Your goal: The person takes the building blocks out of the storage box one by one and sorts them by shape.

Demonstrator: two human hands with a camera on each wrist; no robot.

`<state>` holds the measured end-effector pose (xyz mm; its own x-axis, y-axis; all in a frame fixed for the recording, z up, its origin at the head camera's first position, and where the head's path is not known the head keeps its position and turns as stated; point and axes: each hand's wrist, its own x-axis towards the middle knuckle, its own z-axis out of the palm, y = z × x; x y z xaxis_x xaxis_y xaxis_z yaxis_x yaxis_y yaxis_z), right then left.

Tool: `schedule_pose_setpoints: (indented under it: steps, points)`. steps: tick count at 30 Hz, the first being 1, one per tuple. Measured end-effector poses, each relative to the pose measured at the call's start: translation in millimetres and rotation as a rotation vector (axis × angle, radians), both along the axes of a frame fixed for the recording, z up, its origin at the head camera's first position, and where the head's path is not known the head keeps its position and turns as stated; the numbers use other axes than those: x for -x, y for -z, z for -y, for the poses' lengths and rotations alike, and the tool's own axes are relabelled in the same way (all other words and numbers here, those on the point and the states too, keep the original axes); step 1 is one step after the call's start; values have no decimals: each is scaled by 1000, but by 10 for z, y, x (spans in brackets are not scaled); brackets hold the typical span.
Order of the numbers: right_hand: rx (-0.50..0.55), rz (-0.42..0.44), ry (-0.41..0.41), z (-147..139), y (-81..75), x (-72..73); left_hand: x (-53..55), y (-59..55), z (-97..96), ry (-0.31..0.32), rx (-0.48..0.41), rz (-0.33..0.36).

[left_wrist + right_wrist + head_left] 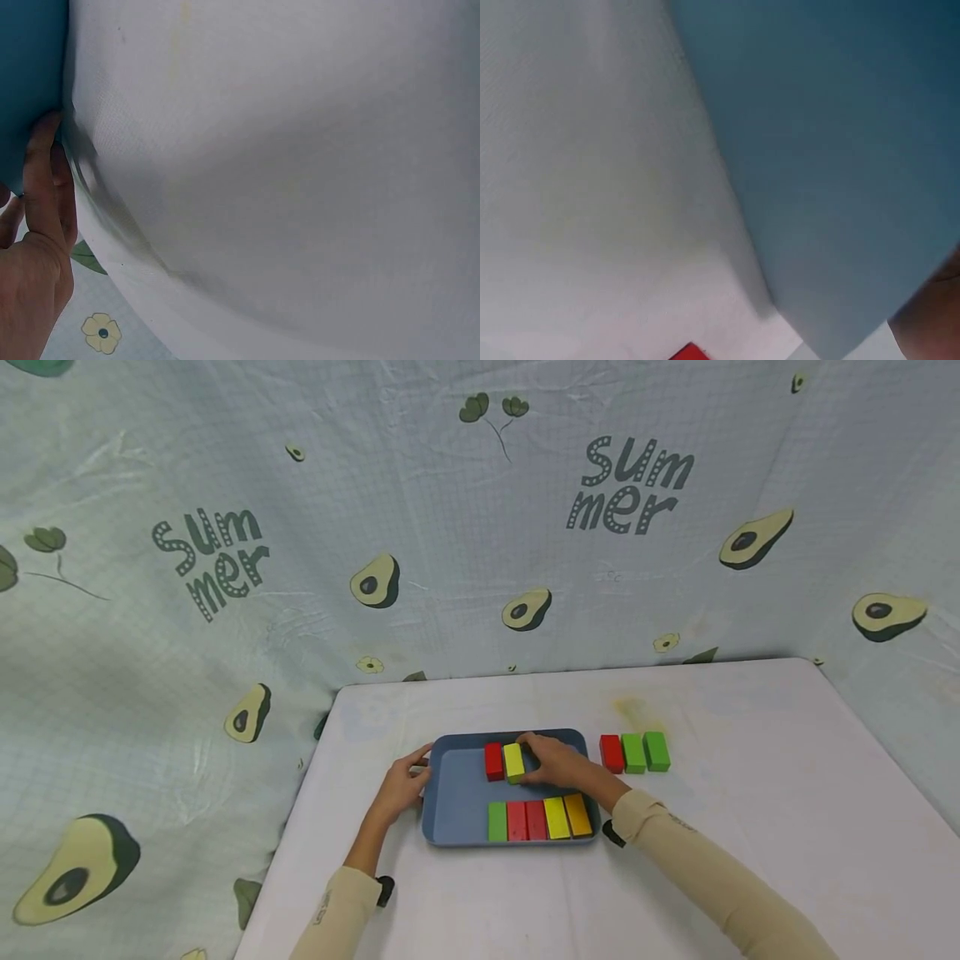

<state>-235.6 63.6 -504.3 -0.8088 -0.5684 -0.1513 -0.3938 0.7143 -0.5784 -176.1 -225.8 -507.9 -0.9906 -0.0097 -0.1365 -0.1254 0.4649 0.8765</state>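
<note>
A blue-grey tray (457, 802) lies on the table. My left hand (401, 787) rests against its left side; in the left wrist view that hand's fingers (41, 180) lie fairly straight along the tray's outer wall (30, 82). Reaching over the tray's right part, my right hand (555, 762) pinches a yellow block (513, 762) between thumb and fingers. Just left of that block is a red block (493, 762). Along the near wall runs a row: a green block (497, 822), two red blocks (517, 821), a yellow block (557, 818) and an orange block (577, 815).
Right of the tray, a red block (611, 753) and two green blocks (633, 753) stand side by side on the white-covered table (750, 777). Behind the table hangs a printed cloth (450, 527). The right wrist view shows mostly the tray's outer wall (817, 165).
</note>
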Motion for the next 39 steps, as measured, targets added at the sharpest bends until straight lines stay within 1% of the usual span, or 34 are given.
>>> schedule_pose_setpoints:
  steps: [6,12,14,21,28,32,34,36,38,39]
  points:
    - [38,42,-8,-80,-33,-7,3,3,-1,7,5,2]
    - [70,80,20,-188,-76,4,0,-5,-9,8,-9,1]
    - [69,75,25,-230,-91,14,-1,-7,-14,9,-11,0]
    - [113,76,16,-380,-207,49,-12,-12,-21,12,-21,-9]
    - [106,86,8,-520,-307,75,-7,-7,-14,12,-16,-4]
    - [88,73,1,-598,-333,88,-10,-15,-14,21,-23,0]
    - [85,64,0,-637,-335,99,-18,-56,-27,27,-33,4]
    - [85,61,5,-680,-330,109,-43,-147,-61,36,-32,12]
    - [90,68,11,-705,-335,116,-99,-270,-99,41,-28,9]
    - [91,71,15,-718,-336,121,-102,-270,-95,46,-25,4]
